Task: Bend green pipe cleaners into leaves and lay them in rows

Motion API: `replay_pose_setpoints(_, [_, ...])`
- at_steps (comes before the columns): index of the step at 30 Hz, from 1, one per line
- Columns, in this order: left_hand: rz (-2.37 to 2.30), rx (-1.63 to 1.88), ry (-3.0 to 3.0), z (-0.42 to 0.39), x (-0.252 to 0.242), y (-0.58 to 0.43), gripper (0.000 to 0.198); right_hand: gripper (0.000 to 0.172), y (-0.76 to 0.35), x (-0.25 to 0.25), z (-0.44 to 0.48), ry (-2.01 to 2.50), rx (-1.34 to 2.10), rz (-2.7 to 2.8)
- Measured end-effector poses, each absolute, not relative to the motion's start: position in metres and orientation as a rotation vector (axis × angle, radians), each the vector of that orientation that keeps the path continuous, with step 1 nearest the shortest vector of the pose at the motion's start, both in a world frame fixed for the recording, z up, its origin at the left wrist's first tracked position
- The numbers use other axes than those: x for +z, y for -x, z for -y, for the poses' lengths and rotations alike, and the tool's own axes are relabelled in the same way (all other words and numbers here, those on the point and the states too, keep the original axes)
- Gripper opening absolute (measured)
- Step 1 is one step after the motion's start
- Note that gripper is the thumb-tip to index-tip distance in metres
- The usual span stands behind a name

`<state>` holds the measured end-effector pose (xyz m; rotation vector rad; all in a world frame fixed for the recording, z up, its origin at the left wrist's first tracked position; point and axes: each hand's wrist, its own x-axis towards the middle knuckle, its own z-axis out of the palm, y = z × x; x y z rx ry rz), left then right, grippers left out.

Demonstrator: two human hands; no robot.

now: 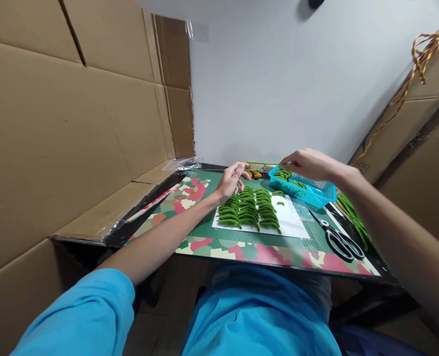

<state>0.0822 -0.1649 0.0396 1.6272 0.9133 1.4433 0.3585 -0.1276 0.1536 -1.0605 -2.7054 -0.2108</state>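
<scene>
A long, thin green strip, which looks like a pipe cleaner (264, 163), stretches level between my two hands above the back of the table. My left hand (231, 182) pinches its left end between thumb and forefinger, the other fingers loosely spread. At the other end my right hand (308, 164) is closed on it, palm down. Beneath my left hand, curved green pieces (248, 210) lie in three columns on a white sheet (291, 222). A smaller green bit (280, 203) rests apart on the sheet. Below my right hand stands a blue plastic basket (316, 198) with more curved green pieces inside.
Black-handled scissors (338, 240) lie open at the right of the green mat (200, 237). Long green strips (353, 217) are bundled at the right edge. Small orange-and-green items (256, 174) sit at the back. Cardboard walls (93, 123) rise on the left, with clear plastic (185, 163) nearby.
</scene>
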Motion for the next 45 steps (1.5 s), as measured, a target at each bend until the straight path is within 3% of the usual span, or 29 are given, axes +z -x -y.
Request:
replay_pose_setpoints(6, [-0.970, 1.688, -1.659, 0.165, 0.040, -0.080, 0.046, 0.033, -0.324, 0.110, 0.140, 0.982, -0.118, 2.631])
replay_pose_setpoints(16, [-0.902, 1.518, -1.565, 0.156, 0.030, -0.078, 0.057, 0.048, -0.335, 0.065, 0.129, 0.818, 0.500, 2.391])
replay_pose_setpoints(23, [-0.912, 1.240, -1.901, 0.166, 0.032, -0.084, 0.054, 0.045, -0.343, 0.048, 0.125, 0.705, 1.346, 1.845])
replay_pose_setpoints(27, [-0.873, 1.245, -1.803, 0.166, 0.033, -0.086, 0.062, 0.048, -0.342, 0.048, 0.126, 0.534, 1.641, 1.653])
replay_pose_setpoints(36, [-0.932, 1.254, -1.748, 0.165, 0.037, -0.086, 0.060, 0.030, -0.349, 0.047, 0.124, 0.345, 1.645, 1.404])
replay_pose_setpoints(45, [-0.906, 1.053, -1.849, 0.177, 0.038, -0.089, 0.063, 0.029, -0.334, 0.053, 0.142, 0.134, 1.575, 1.511])
